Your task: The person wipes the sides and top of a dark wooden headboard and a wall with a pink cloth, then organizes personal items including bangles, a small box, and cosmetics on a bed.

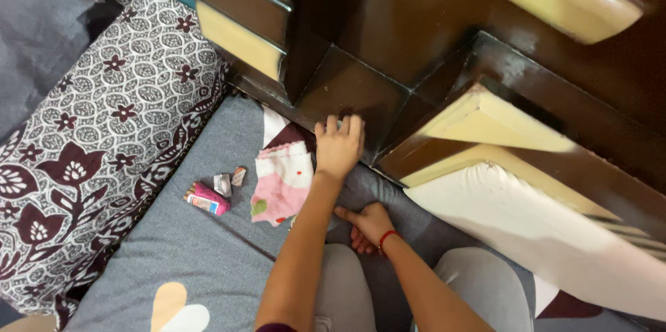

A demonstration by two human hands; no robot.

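Our right hand point(369, 226) lies flat, fingers loose, on the grey sheet point(208, 249). Our left hand point(338, 146) presses its curled fingers against the dark headboard point(361, 89), beside a pink cloth point(281, 183).

Grey bed point(201, 249): pink cloth point(283, 183), pink tube point(207, 199).

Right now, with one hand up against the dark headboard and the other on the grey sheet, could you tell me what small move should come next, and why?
Probably push the grey sheet down into the gap at the dark headboard. The left hand already presses its fingers at that edge, the right hand rests flat on the sheet nearer the knees, and the fabric between them looks bunched. The pink cloth lies close by, so keep clear of it.
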